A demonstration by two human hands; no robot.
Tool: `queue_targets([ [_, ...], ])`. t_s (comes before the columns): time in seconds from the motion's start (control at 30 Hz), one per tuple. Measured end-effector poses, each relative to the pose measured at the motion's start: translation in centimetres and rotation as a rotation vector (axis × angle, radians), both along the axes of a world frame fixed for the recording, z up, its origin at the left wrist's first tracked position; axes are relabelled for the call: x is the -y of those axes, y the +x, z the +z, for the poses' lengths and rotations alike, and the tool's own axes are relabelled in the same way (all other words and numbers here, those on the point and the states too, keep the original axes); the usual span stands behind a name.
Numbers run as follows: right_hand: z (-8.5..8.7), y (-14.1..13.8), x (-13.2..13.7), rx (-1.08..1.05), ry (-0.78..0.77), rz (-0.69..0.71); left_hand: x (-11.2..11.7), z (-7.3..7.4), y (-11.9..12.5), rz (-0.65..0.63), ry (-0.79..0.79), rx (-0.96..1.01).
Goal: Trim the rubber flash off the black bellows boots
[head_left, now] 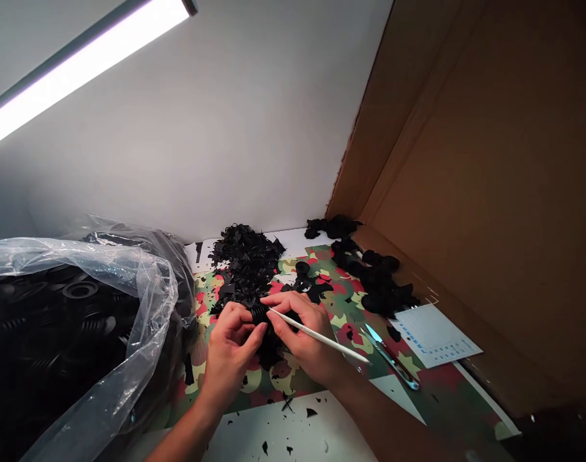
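Note:
My left hand (pixel 231 340) is closed, with thumb and fingers pinching a small black ribbed rubber part (pixel 259 313). In my right hand (pixel 306 327) is a thin white stick (pixel 329 340), held like a pencil. The tip of the stick is at the right side of the black part, and my right fingertips are close to it; whether they touch it I cannot tell. Just beyond both hands rises a heap of black rubber scraps (pixel 247 256). More black bits lie beneath the hands on the camouflage-patterned sheet (pixel 343 375).
At left stands a clear plastic bag (pixel 153 289) full of black ribbed parts (pixel 93 324). A craft knife or similar slim tool (pixel 393 362) and a white printed card (pixel 437 337) lie at right. Black clumps (pixel 374 276) line the cardboard wall (pixel 490 192). A tube lamp (pixel 86 64) hangs upper left.

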State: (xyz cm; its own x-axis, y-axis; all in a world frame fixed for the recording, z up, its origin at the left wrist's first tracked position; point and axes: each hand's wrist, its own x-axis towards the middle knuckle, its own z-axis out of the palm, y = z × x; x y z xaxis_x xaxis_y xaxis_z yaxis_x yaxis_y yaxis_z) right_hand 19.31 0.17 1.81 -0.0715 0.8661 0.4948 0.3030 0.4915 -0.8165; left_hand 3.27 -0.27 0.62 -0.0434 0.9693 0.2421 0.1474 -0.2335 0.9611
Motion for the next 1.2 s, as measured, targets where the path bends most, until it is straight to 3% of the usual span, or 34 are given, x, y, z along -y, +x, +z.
queue_targets([
  [0.17,-0.3,-0.4,0.3,0.054,0.083,0.003,0.3,-0.1,-0.1,0.05,-0.041,-0.028],
  [0.3,-1.0,-0.6,-0.4,0.116,0.069,-0.13,0.5,-0.4,0.2,0.098,-0.034,0.036],
  [0.4,-1.3,-0.1,-1.2,0.191,-0.063,-0.193,0.3,-0.6,0.5,0.072,-0.121,0.278],
  [0.57,-1.4,1.6,-1.6,0.281,-0.252,-0.079,-0.4,-0.3,0.7,0.072,-0.347,0.664],
  [0.73,-1.7,4.0,-3.0,0.345,-0.174,-0.334,-0.9,0.6,0.1,0.106,-0.286,0.735],
  [0.93,0.2,2.0,-1.6,-0.033,-0.064,-0.033,-0.7,0.3,0.4,0.117,-0.329,0.685],
  [1.07,0.5,-0.2,0.1,-0.013,0.074,0.023,-0.6,0.0,0.7,0.121,-0.298,0.663],
  [1.2,-0.5,-0.6,0.0,0.073,0.176,-0.006,-0.4,-0.6,0.5,0.068,-0.249,0.573],
])
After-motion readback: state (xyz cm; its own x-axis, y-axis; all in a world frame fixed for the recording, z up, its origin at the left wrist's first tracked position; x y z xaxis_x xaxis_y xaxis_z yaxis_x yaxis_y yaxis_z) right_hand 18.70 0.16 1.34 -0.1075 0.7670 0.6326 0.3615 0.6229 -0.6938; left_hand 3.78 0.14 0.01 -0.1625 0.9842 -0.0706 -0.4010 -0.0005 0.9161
